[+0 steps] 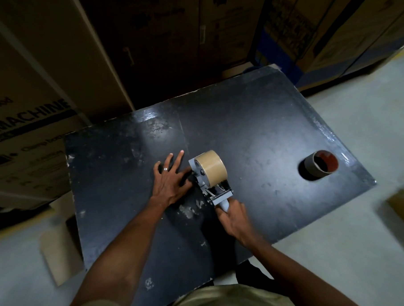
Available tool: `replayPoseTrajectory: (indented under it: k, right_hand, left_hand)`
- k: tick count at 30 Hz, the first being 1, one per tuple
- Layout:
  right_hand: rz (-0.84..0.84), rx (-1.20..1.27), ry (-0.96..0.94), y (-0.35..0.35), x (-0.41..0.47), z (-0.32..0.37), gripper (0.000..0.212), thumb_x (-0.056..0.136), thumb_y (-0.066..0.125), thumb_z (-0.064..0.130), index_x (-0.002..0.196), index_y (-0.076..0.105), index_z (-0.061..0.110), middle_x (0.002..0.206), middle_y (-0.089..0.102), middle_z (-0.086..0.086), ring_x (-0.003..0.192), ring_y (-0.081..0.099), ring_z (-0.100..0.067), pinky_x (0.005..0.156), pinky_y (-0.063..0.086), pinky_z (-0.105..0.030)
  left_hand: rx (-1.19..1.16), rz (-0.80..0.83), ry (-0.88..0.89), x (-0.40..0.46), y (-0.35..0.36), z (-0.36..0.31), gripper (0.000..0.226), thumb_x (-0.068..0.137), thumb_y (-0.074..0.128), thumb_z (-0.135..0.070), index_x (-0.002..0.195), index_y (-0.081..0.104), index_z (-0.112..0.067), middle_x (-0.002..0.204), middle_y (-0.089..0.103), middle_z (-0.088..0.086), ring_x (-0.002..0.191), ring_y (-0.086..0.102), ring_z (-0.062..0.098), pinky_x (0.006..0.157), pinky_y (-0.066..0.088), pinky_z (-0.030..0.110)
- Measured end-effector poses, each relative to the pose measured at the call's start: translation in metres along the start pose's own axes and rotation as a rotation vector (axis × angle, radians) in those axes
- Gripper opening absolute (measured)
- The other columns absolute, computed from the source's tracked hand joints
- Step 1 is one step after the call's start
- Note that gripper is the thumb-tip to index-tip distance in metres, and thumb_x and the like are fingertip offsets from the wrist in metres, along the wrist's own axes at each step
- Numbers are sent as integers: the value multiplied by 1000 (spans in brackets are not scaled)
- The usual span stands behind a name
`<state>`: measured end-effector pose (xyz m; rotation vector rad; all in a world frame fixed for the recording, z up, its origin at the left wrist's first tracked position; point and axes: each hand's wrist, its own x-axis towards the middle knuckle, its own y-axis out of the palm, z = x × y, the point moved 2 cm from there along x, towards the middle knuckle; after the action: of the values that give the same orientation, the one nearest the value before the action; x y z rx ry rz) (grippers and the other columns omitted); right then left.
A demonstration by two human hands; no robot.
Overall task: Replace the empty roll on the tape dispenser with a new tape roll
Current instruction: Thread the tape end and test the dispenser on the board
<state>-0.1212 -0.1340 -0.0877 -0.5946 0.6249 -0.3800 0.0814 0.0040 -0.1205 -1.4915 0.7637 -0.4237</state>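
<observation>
**Tan roll mounted, bare core set aside**

Grey plastic showed through the clenched fingers of the right hand (231, 217), which was wrapped around the handle of the grey handheld tape dispenser (209, 187) at the near end of the tool. Taking that dispenser as the landmark: it lay on the scuffed black tabletop (265, 131), roughly at the middle of the surface. Just to its left the left hand (171, 177) rested palm-down with the fingers spread and released, grasping nothing, its thumb side at or touching the tool's side plate; whether it pressed on the frame could not be told.

Beyond the handle, the full tan roll of packing tape (212, 168) sat on the dispenser's wheel, so the swap itself appeared done. Whether the tape end had been threaded under the roller and over the blade was too small and dark to see; that step was probably left, or being checked.

Well to the right of the dispenser and somewhat farther away, the empty brown cardboard core (320, 165) stood apart near the table's right edge, already off the tool. Behind everything rose stacked cardboard cartons (43, 90).
</observation>
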Motion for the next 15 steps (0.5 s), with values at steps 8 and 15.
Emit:
replayPoseTrajectory:
  k: [8,15]
  right_hand:
    - [34,-9,-57,-10,-45,-29,33,84,54,40,91,67,11,84,71,-2,85,71,-27,67,51,-33]
    - [49,12,-2,-11,-45,-34,23,87,63,35,94,67,13,91,73,-3,89,70,-24,73,51,-35]
  left_hand:
    - [-17,-17,-3,-3,0,-3,71,85,36,-59,147,1,-62,167,-5,-6,152,6,31,111,11,68]
    - [-58,51,-13,-10,2,-27,77,87,34,-68,147,-13,-58,163,-25,4,151,-9,41,109,-6,77]
